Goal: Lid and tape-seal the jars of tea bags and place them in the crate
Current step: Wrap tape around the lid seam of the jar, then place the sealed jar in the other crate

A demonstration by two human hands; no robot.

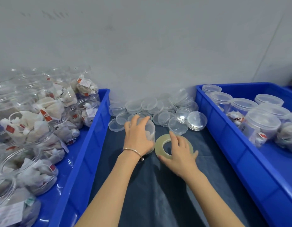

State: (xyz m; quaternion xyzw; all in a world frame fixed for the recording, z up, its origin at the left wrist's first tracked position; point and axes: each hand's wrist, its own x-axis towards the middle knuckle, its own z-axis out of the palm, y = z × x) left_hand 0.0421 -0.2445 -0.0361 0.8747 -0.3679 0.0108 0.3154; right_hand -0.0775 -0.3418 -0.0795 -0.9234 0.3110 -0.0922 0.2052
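Observation:
A clear jar of tea bags (pixel 150 130) stands on the dark mat in the middle, lid on top. My left hand (pixel 138 135) grips it from above and the left side, fingers curled over the lid. Just right of the jar lies a roll of clear tape (pixel 160 145), flat on the mat. My right hand (pixel 181 153) rests on the roll, with the index finger stretched across its ring and the thumb at its near edge. The blue crate (pixel 224 133) on the right holds several lidded jars (pixel 261 126).
A blue crate (pixel 93 136) on the left is full of open jars stuffed with tea bags (pixel 35 128). Several loose clear lids (pixel 158 110) are heaped at the back against the grey wall. The dark mat (pixel 158 194) runs between the two crates.

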